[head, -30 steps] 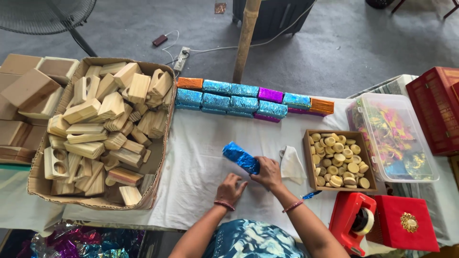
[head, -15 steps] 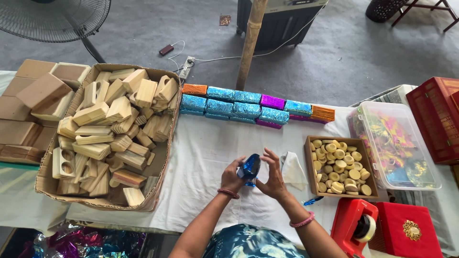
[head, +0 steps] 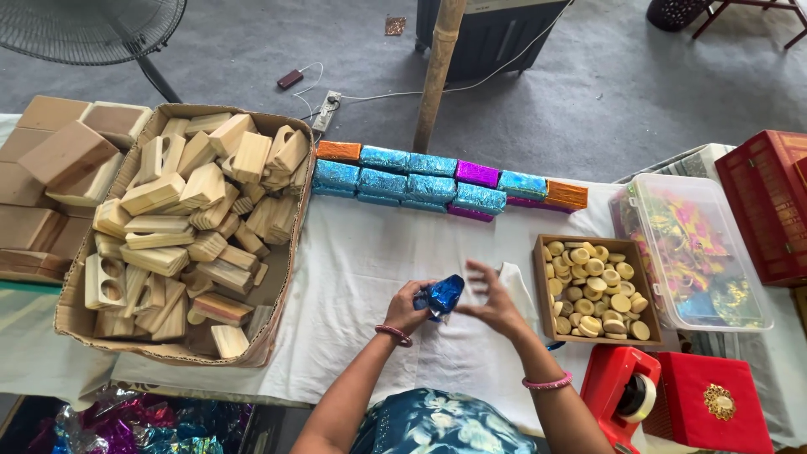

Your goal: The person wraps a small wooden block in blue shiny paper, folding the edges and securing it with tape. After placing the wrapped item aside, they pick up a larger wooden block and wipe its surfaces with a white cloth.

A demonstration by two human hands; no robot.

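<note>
Blue foil-wrapped block (head: 443,296), flat on the cloth a sec ago, now stands on end over the white table (head: 361,277): your left hand (head: 409,306) clamps it; right hand (head: 492,301), blurred, prob. spread open alongside.

Both forearms rise from the bottom edge and converge at centre; the left hand (head: 409,308) is curled shut, knuckles up, its grip closed on something small; a band circles its wrist; the right hand (head: 492,300) hovers just beside it, slightly blurred, fingers (head: 479,271) spread and loose, palm turned toward the left; a band rings that wrist too; elbows bent, held close.
</note>
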